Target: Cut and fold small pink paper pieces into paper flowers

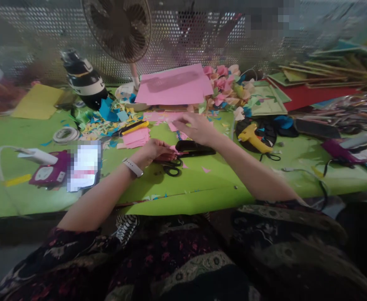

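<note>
My left hand [155,151], with a pale band on its wrist, is closed in a pinch on a small piece of pink paper [173,148]. Black-handled scissors [172,170] lie on the green tabletop just below it. Fingers of my right hand [197,127] reach leftward with the thumb apart, over small pink paper pieces [172,126]; I see nothing held there. Under that wrist sits a black stapler-like object [194,147]. A stack of cut pink paper [137,138] lies left of my hands, with a yellow-and-black cutter [135,128] across its top edge.
Behind are pink sheets [173,85], paper flowers [222,85] and a fan [117,27]. To the left are a phone [84,166], tape rolls [66,134], a black bottle [84,79] and coloured scraps. Rightward lie a yellow glue gun [255,137] and cables.
</note>
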Available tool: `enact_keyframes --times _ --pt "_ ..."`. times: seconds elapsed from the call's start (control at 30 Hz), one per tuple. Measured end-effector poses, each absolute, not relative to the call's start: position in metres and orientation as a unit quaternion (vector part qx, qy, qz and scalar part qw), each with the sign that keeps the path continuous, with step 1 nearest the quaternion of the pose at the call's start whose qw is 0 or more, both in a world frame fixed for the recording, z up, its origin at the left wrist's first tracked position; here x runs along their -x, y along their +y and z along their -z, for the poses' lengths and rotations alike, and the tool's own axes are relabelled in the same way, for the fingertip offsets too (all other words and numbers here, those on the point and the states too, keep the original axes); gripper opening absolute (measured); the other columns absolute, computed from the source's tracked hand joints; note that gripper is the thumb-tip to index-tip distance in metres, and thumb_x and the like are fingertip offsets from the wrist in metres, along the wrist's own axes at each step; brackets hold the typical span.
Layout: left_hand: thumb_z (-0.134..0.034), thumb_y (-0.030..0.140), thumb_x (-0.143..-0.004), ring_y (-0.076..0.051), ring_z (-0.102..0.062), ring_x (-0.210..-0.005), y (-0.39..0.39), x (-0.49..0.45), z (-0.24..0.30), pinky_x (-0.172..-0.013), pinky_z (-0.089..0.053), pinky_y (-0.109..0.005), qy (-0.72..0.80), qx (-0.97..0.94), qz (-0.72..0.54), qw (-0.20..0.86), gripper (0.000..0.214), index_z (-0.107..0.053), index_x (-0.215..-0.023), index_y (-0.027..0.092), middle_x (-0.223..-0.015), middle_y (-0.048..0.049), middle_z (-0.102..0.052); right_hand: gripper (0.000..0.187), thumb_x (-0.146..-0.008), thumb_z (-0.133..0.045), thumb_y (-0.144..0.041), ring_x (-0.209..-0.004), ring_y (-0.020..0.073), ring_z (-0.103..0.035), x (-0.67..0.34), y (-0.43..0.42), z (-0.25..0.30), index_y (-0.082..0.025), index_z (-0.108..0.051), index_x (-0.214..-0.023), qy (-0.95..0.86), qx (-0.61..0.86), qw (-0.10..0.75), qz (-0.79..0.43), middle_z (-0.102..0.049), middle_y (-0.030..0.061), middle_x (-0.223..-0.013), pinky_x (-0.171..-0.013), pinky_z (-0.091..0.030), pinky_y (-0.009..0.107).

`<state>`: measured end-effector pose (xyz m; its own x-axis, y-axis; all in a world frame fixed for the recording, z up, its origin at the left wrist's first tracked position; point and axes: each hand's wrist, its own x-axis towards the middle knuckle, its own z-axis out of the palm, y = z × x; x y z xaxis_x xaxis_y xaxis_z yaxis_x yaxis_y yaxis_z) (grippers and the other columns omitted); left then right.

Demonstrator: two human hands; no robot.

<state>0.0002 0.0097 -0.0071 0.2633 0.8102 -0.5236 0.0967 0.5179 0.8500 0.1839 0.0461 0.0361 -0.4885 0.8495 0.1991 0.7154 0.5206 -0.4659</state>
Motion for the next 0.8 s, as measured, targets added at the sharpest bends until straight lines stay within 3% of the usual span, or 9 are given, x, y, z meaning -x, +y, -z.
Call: enact_keyframes --times 0.23,0.67,0.8 --pt "-0.081 0.006 -0.07 -0.014 -0.071 -0.065 0.012 -0.003 0.011 -0.084 -0.06 -0.032 0.552 -0.39 -0.282 0.681 0.013 -0.07 -0.071 0.011 -0.068 -0.0088 -0.074 0.045 -0.103 -0.038 -0.051 -0.097 0.0241 -0.061 -0.156 0.059 -0.009 -0.015 -0.066 -0.103 -0.851 0.48 0.138 -0.162 -0.07 0.0141 -0.108 -0.083 -0.041 0.034" --pt "-0.077 0.003 -0.072 -0.017 -0.073 -0.069 0.011 -0.007 0.011 -0.087 -0.06 -0.035 0.561 -0.38 -0.294 0.675 0.017 -0.068 -0.085 0.01 -0.068 -0.0097 -0.075 0.039 -0.104 -0.039 -0.044 -0.09 0.021 -0.06 -0.156 0.061 -0.009 -0.014 -0.064 -0.099 -0.856 0.481 0.114 -0.154 -0.071 0.0125 -0.105 -0.076 -0.038 0.03" --pt "-0.082 0.007 -0.068 -0.018 -0.074 -0.071 0.009 -0.005 0.01 -0.089 -0.06 -0.036 0.555 -0.386 -0.296 0.675 0.019 -0.069 -0.081 0.01 -0.071 -0.0107 -0.076 0.036 -0.103 -0.039 -0.04 -0.092 0.0217 -0.061 -0.156 0.06 -0.01 -0.015 -0.064 -0.098 -0.859 0.472 0.11 -0.163 -0.07 0.013 -0.108 -0.078 -0.04 0.031"
